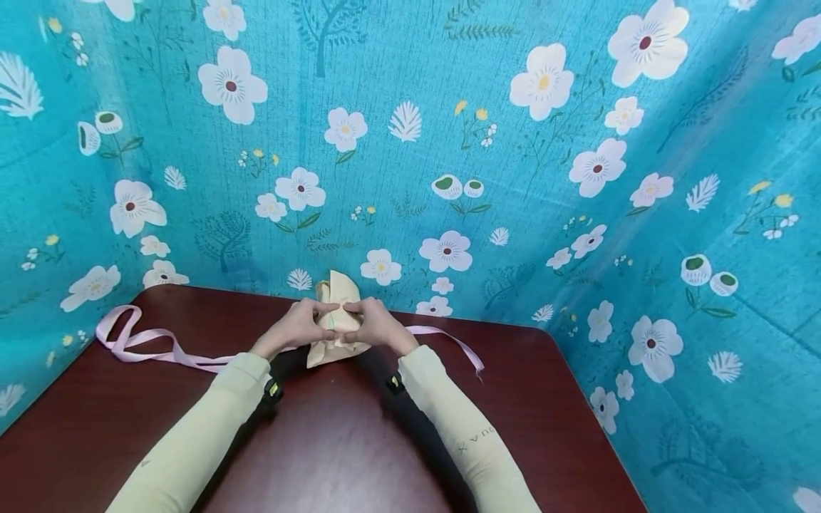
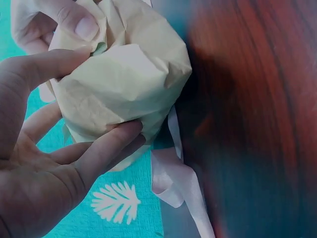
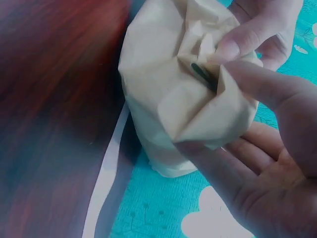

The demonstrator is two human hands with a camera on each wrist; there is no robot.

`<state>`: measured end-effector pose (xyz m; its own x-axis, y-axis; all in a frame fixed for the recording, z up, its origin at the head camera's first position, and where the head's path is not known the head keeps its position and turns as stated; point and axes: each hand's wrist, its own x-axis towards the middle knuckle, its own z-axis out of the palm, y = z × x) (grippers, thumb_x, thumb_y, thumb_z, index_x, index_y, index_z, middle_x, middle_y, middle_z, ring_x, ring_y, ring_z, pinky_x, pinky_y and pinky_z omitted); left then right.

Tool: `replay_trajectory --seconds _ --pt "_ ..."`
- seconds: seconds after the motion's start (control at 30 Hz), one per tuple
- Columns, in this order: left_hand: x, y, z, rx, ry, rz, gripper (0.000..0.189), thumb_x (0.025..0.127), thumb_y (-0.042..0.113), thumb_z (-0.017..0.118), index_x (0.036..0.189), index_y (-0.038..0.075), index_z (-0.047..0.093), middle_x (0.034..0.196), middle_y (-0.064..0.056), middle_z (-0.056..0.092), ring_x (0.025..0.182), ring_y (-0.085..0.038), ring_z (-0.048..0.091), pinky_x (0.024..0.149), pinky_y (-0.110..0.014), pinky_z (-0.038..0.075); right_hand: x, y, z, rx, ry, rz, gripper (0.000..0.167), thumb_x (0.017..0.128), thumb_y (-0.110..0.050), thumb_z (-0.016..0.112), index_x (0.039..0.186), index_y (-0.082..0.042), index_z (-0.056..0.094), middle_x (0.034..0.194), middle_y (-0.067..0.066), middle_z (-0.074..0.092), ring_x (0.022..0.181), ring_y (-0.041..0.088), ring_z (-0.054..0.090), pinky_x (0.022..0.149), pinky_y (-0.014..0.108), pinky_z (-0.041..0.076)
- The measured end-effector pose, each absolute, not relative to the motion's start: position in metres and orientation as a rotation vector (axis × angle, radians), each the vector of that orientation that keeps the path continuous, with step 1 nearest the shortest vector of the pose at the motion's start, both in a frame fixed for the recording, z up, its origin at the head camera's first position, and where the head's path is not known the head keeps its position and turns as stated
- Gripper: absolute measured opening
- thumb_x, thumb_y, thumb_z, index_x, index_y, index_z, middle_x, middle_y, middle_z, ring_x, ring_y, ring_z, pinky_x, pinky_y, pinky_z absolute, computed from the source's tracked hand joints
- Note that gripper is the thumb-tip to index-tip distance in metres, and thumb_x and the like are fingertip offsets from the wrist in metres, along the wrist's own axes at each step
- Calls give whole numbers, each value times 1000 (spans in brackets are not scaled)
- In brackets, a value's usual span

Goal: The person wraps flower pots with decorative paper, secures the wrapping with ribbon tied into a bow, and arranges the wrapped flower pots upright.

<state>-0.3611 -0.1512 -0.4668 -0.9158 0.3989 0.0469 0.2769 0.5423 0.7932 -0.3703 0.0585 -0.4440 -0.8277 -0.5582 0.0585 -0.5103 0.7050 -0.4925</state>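
Observation:
A bundle wrapped in tan paper [image 1: 338,306] stands at the far side of the table, its paper creased and gathered. Through a gap in the folds a bit of something green [image 3: 202,74] shows; what else is inside stays hidden. My left hand [image 1: 296,326] holds the bundle from the left, thumb and fingers bent around the paper [image 2: 114,94]. From the right, my right hand [image 1: 377,324] grips it the same way. Both thumbs meet near the gathered folds. A pale pink ribbon [image 1: 169,349] runs out on both sides of the bundle.
The dark red-brown table [image 1: 321,442] ends just behind the bundle. Beyond it hangs a blue flowered cloth [image 1: 398,178], which also covers the right side. One ribbon end [image 1: 471,356] lies on the table to the right; a looser length curls at the left.

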Motion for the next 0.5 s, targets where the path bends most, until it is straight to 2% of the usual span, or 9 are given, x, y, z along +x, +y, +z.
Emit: replay_trajectory --seconds 0.13,0.2,0.33,0.4,0.5 --pt "-348 -141 -463 601 2668 1295 67 81 18 86 142 8 60 95 -16 68 61 -15 46 55 -28 44 -357 71 -445 -888 2830 -787 66 80 -19 88 139 -7 62 134 8 67 87 9 62 67 19 47" --pt "-340 -136 -464 620 2676 1289 66 80 18 87 140 8 62 103 -17 70 66 -15 50 56 -28 45 -347 77 -445 -897 2843 -778 65 79 -20 89 138 -7 63 132 9 68 85 9 62 66 19 47" --pt "-322 -124 -467 661 2666 1284 66 77 16 88 138 9 64 107 -15 74 74 -16 57 60 -27 48 -323 89 -446 -894 2870 -724 62 78 -22 90 133 -6 67 118 8 74 77 8 58 61 19 44" --pt "-314 -117 -469 681 2656 1291 66 76 16 89 138 10 64 108 -14 74 77 -15 59 61 -27 49 -311 95 -445 -904 2887 -707 57 77 -21 91 128 -7 70 104 5 76 69 8 53 56 19 41" --pt "-302 -107 -470 702 2638 1304 66 76 17 89 137 11 65 101 -10 75 76 -15 59 62 -27 50 -296 105 -443 -935 2902 -704 48 76 -22 91 119 -9 74 82 0 70 62 6 47 53 19 37"
